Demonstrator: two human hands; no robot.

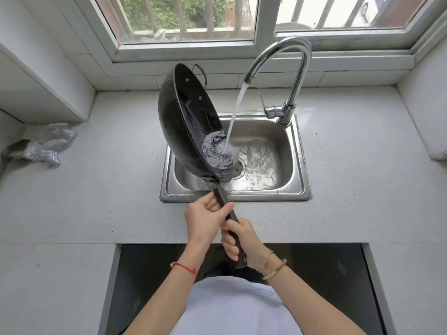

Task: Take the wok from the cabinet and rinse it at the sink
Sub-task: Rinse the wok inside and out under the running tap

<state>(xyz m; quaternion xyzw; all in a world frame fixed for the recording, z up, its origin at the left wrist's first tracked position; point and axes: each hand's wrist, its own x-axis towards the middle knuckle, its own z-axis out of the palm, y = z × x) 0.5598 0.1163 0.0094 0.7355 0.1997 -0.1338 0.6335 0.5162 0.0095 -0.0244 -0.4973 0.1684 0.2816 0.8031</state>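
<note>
Wok (187, 117) is up over the sink (296, 170), tipped steeply on its side with the open face turned toward the tap, both hands on its long dark handle (226, 206). Left hand (205, 220) has its grip wrapped round the handle up near the pan, thumb across the top. Right hand (242, 240) is lower down with fingers curled tight round the handle's end. So both grips are fully closed on it. The wok itself is black and worn-looking, with a small loop handle on the far rim. Water from the faucet (285, 68) hits the low part of the bowl, pools and spills into the sink. A crumpled grey cloth (41, 146) sits off left on the tabletop (108, 189).
</note>
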